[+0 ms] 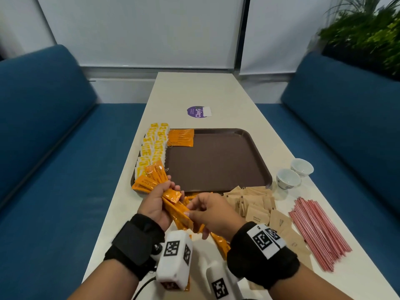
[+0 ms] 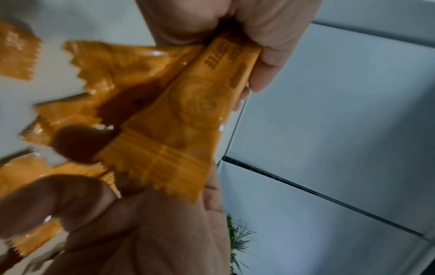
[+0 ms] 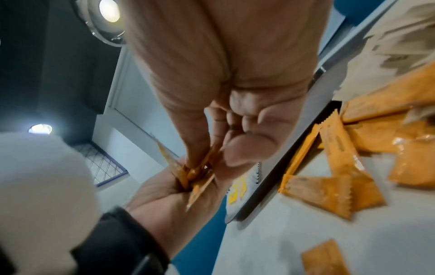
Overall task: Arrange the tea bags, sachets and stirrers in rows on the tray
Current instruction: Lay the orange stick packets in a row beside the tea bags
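Gripping a fanned bunch of orange sachets [image 1: 173, 204], your left hand [image 1: 154, 204] has its fingers curled tight round their middle, just in front of the brown tray's [image 1: 218, 161] near-left corner. Your right hand [image 1: 213, 213] pinches the bunch's near end between thumb and fingertips, touching the left hand. On the tray, yellow tea bags [image 1: 152, 148] run in a row along its left edge, with a short stack of orange sachets [image 1: 180, 137] at its far-left corner. More orange sachets [image 3: 339, 167] lie loose on the table in front of the tray. Brown sugar sachets [image 1: 257, 204] sit heaped just off its near-right corner, red stirrers [image 1: 318, 232] further right, two white cups [image 1: 295, 173] beside its right edge.
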`<state>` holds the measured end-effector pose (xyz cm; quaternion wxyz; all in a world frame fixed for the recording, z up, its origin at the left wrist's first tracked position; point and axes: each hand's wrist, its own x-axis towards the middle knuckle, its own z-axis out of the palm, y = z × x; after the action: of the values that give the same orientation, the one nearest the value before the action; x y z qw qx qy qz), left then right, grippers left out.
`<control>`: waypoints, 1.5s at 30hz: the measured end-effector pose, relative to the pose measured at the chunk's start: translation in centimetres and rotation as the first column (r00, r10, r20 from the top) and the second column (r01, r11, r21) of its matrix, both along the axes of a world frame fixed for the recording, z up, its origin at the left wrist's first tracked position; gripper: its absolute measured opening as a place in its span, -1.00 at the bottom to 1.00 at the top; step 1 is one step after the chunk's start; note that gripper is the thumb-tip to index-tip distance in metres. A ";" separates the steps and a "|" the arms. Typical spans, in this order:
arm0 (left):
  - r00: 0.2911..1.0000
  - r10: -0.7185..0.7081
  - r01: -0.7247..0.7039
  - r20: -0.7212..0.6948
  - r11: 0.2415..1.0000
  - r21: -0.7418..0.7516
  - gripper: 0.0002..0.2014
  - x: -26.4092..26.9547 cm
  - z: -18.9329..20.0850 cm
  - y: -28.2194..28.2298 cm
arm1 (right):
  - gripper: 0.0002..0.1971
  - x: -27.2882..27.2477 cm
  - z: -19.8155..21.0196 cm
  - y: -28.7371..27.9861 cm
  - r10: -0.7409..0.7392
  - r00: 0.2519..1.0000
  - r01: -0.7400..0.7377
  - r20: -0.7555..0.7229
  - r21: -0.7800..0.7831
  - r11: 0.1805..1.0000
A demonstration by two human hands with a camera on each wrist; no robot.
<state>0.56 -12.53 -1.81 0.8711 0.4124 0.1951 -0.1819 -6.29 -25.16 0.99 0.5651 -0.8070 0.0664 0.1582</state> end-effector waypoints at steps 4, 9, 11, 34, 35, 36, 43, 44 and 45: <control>0.996 0.085 -0.084 0.002 0.994 -0.065 -0.93 1.0 0.4 0.7 | -0.95 0.5 0.9 -0.2 -0.011 0.999 0.010 -0.036 -0.030 0.999; 0.985 0.173 -0.172 0.010 0.984 -0.036 -0.89 2.9 0.6 2.3 | -0.97 1.8 2.4 -1.8 -0.073 0.997 0.074 0.016 -0.095 0.993; 0.984 0.176 -0.176 0.019 0.984 -0.017 -0.88 3.3 0.6 2.8 | -0.97 2.7 3.4 -2.7 -0.108 0.992 0.113 0.060 -0.102 0.988; 0.997 -0.046 0.042 0.061 0.996 0.076 -0.76 5.8 -0.9 3.2 | -0.91 28.3 -1.3 -6.2 -0.249 0.954 0.181 -0.170 -0.334 0.925; 0.997 -0.042 0.037 0.059 0.996 0.078 -0.75 5.8 -0.9 3.3 | -0.91 28.7 -1.5 -6.1 -0.248 0.950 0.179 -0.188 -0.323 0.929; 0.998 -0.039 0.035 0.057 0.996 0.082 -0.74 5.8 -1.1 3.3 | -0.90 29.0 -1.6 -6.1 -0.243 0.950 0.170 -0.197 -0.326 0.930; 0.998 -0.060 0.057 0.033 0.995 0.079 -0.81 5.6 -1.3 2.9 | -0.95 30.5 -2.1 -6.0 -0.131 0.974 0.047 -0.184 -0.404 0.913; 0.998 -0.064 0.062 0.027 0.995 0.079 -0.82 5.5 -1.3 2.9 | -0.94 30.6 -2.3 -6.0 -0.114 0.981 0.038 -0.160 -0.417 0.908; 0.998 -0.066 0.064 0.023 0.995 0.081 -0.82 5.5 -1.4 3.0 | -0.89 30.7 -2.7 -6.1 -0.103 0.986 0.040 -0.127 -0.427 0.903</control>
<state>6.01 -9.57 -3.17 0.8499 0.4554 0.1774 -0.1971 24.44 -31.30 -1.68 0.3758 -0.8934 0.1701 0.1780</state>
